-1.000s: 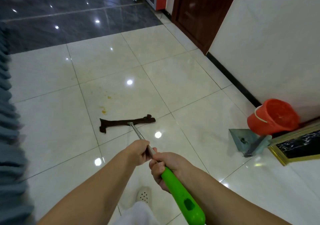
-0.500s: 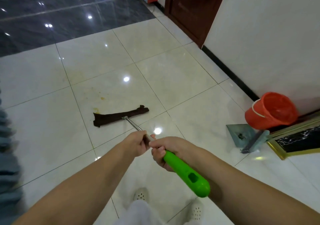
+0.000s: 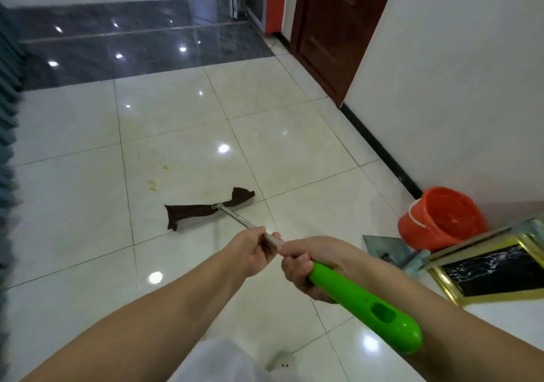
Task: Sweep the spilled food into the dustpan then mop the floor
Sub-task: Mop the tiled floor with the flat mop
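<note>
A flat mop with a dark brown cloth head [image 3: 206,211] lies on the glossy cream floor tiles ahead of me. Its metal shaft runs back to a bright green handle [image 3: 368,305]. My left hand [image 3: 250,252] grips the metal shaft, and my right hand [image 3: 306,264] grips the top of the green handle just behind it. Yellowish food stains [image 3: 152,185] mark the tile just beyond the mop head's left end. A grey metal dustpan [image 3: 385,249] sits on the floor to the right, holding dark bits.
An orange bucket [image 3: 441,217] leans against the white wall at right, behind the dustpan. A gold-framed black panel [image 3: 494,270] lies beside it. A brown door [image 3: 329,28] stands further along the wall. Dark tiles [image 3: 132,43] cover the far floor. My shoe [image 3: 282,361] shows below.
The mop head has slid back toward me and to the right, uncovering the yellow stains. My view has tilted up and shifted, and both hands keep their hold on the mop.
</note>
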{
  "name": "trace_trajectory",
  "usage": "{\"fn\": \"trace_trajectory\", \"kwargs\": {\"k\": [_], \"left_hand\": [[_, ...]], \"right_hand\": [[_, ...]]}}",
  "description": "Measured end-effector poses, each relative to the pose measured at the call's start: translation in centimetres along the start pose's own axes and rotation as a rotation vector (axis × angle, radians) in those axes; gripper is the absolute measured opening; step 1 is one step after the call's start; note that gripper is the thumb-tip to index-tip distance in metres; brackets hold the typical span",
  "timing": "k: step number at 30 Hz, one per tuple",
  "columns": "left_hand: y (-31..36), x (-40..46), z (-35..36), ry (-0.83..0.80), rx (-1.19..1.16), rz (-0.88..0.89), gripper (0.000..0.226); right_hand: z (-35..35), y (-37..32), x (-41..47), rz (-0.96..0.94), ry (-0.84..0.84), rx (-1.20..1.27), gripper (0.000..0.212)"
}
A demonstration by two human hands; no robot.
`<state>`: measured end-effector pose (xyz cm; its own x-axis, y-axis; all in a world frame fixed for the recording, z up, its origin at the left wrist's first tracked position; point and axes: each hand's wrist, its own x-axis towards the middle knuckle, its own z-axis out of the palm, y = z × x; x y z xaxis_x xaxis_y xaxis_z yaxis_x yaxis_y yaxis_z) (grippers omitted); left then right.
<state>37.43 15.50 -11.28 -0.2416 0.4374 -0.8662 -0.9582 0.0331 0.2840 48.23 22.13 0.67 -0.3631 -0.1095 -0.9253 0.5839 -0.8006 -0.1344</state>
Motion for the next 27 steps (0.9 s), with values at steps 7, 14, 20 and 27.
{"fn": "trace_trajectory", "kwargs": {"k": [7,14,20,27], "left_hand": [[-7.9,-1.8,6.2,-0.064,-0.043,-0.024,0.024],[-10.4,-1.8,8.5,-0.082,-0.073,-0.019,0.021],[-8.6,0.2,8.0,-0.046,-0.056,-0.012,0.025],[-3.7,4.9,7.6,0.006,-0.041,-0.045,0.026]], "right_hand": [[-8.1,1.1,-6.1,-0.006,-0.023,-0.029,0.05],[-10.6,1.1,-7.3,-0.005,0.015,-0.052,0.036],[-9.6,-0.6,-4.6,0.006,0.067,0.022,0.019],[-6.8,-5.4,0.1,0.061,0.09,0.061,0.021]]}}
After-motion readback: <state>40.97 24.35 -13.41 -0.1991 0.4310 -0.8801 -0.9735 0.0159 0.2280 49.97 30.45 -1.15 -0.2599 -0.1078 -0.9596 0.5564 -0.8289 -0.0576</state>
